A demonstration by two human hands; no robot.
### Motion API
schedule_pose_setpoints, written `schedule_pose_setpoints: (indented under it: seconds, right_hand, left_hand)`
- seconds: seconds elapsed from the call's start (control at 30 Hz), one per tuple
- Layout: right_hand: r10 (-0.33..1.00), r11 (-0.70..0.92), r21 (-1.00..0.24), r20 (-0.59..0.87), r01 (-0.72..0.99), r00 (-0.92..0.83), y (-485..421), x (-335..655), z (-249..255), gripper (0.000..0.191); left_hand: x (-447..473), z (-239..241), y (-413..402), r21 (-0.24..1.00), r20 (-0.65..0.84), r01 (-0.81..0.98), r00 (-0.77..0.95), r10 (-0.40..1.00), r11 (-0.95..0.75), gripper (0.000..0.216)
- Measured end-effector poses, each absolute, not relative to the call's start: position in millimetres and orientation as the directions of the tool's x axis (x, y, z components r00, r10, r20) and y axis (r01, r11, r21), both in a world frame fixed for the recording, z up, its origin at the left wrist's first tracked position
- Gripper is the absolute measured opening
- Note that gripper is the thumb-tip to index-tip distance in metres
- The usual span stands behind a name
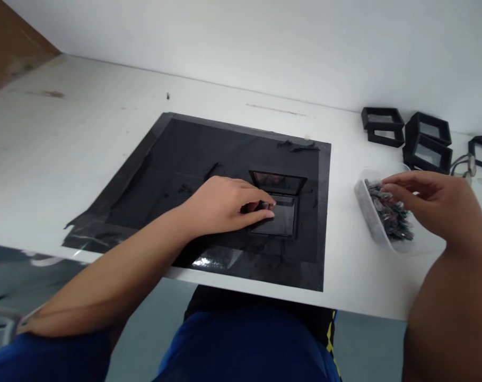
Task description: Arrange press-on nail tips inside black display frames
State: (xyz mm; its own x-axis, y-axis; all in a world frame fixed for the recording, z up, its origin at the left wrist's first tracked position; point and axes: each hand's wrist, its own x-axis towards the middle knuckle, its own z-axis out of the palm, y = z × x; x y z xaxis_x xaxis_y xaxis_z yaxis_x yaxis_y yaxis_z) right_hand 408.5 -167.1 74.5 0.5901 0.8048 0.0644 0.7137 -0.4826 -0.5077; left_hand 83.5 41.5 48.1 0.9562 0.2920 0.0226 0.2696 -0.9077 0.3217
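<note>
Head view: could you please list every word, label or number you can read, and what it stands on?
No text is readable.
The black mat, the case under the left hand, and the tub by the right hand bear none.
Yellow marks on the clothing: too small to read.

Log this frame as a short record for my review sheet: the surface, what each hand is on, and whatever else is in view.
surface: white table with a black mat on it
left hand: fingers rest on the left edge of an open black frame case lying on the mat; grip unclear
right hand: fingertips over a clear tub of small dark pieces; whether it holds one cannot be told
far right: more black frames, stacked near the wall
</note>
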Motion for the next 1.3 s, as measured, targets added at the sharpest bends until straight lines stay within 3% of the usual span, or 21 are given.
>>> schedule_pose_setpoints:
  seconds: [0.1,0.27,0.4,0.57,0.67,0.8,0.93,1.1,1.3]
  right_hand:
    - [0.824,-0.348,-0.674,0.112,0.651,0.556,-173,410,77,0.027]
    - [0.882,-0.082,-0.836,0.192,0.542,0.431,-176,400,81,0.015]
    - [0.892,0.057,-0.903,0.238,0.427,0.384,-174,379,81,0.009]
    - [0.934,0.211,-0.894,0.304,0.396,0.188,-163,340,75,0.025]
    - [0.866,0.377,-0.786,0.487,0.489,0.115,-152,318,68,0.037]
    - [0.731,0.483,-0.500,0.682,0.719,-0.017,-141,298,57,0.052]
    - [0.727,0.464,-0.292,0.664,0.837,-0.171,-135,291,45,0.052]
    - [0.761,0.385,-0.212,0.623,0.898,-0.179,-125,288,29,0.040]
    - [0.796,0.324,-0.029,0.549,0.946,-0.256,-115,281,20,0.023]
  left_hand:
    - [83,48,41,0.324,0.036,0.256,0.959,0.282,-0.911,0.037]
    - [83,48,40,0.330,0.074,0.225,0.962,0.263,-0.917,0.035]
    - [83,48,39,0.345,0.126,0.167,0.967,0.221,-0.924,0.033]
    - [83,45,39,0.378,0.188,0.079,0.969,0.160,-0.922,0.029]
    - [83,43,40,0.370,0.230,0.022,0.966,0.114,-0.929,0.025]
    - [83,40,41,0.341,0.300,-0.031,0.951,0.077,-0.939,0.023]
    - [81,41,42,0.310,0.397,-0.012,0.910,0.118,-0.951,0.022]
    - [78,46,44,0.291,0.467,0.036,0.867,0.175,-0.956,0.024]
    - [75,51,48,0.353,0.370,0.054,0.909,0.193,-0.934,0.036]
